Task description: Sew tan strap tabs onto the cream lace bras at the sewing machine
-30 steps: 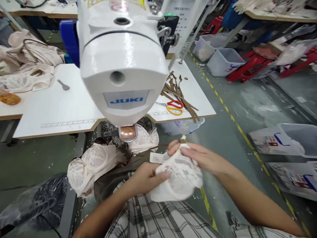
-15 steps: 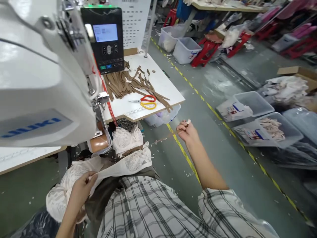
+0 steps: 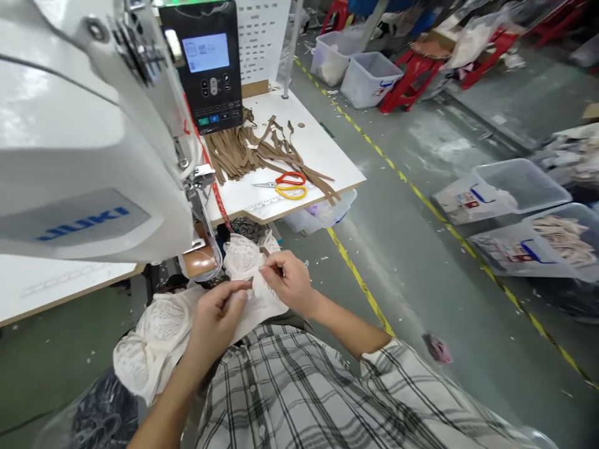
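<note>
White lace bras (image 3: 163, 318) lie across my lap, their moulded cups bunched beside the sewing machine arm. My left hand (image 3: 218, 315) is closed in a pinch on the white band of a bra, near its middle. Close to its right, my right hand (image 3: 290, 284) is bent over the same bra, thumb and fingers pressed together on the edge by a lace cup (image 3: 241, 257). My fingers cover the exact spot being gripped. The machine's rounded arm with a tan plate (image 3: 200, 260) stands just beyond my left hand.
A JUKI machine head (image 3: 93, 149) fills the left. On the white table (image 3: 322, 149) lie brown fabric strips (image 3: 238, 153) and red-and-yellow thread snips (image 3: 291, 186). Plastic bins (image 3: 519, 187) stand on the floor at right, near yellow tape (image 3: 360, 287). A small pink item (image 3: 438, 348) lies on the floor.
My right hand has come back from far right, where a thin strand stretched from it, to the bra on my lap. My left hand has moved right along the band. The view has shifted.
</note>
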`<act>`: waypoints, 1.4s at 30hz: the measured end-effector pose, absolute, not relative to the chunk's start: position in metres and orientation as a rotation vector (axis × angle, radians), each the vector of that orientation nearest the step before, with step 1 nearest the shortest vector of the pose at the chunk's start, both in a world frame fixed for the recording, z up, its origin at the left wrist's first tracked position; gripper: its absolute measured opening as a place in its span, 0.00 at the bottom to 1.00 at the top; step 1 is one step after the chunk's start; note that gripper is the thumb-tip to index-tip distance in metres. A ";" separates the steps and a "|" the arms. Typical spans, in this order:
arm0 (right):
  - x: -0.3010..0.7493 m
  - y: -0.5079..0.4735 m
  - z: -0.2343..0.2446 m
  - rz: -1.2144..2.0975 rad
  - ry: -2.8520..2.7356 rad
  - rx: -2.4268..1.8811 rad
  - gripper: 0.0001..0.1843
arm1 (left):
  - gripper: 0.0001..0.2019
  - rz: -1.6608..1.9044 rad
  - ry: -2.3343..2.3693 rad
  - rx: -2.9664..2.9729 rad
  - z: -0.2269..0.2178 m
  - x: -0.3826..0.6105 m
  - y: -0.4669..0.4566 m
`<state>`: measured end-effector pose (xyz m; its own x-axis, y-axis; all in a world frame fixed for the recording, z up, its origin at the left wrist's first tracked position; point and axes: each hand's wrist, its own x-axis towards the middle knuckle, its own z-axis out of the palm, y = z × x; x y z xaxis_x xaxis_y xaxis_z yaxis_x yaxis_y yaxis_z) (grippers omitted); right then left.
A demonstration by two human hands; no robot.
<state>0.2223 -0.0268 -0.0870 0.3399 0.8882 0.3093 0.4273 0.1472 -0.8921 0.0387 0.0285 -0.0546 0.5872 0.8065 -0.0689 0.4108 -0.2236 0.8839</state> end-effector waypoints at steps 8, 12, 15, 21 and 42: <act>0.195 -0.023 -0.096 0.579 -1.405 -1.488 0.18 | 0.08 0.662 0.994 1.980 -0.058 0.037 0.022; 0.205 -0.025 -0.085 0.812 -1.452 -1.448 0.14 | 0.08 0.642 1.102 1.954 -0.062 0.033 0.018; 0.215 -0.025 -0.073 1.025 -1.563 -1.431 0.12 | 0.08 0.631 1.154 1.964 -0.062 0.030 0.019; 0.224 -0.026 -0.067 1.059 -1.679 -1.336 0.08 | 0.07 0.632 1.135 2.026 -0.063 0.025 0.019; 0.226 -0.028 -0.058 1.073 -1.779 -1.363 0.07 | 0.09 0.512 0.950 1.953 -0.057 0.018 0.019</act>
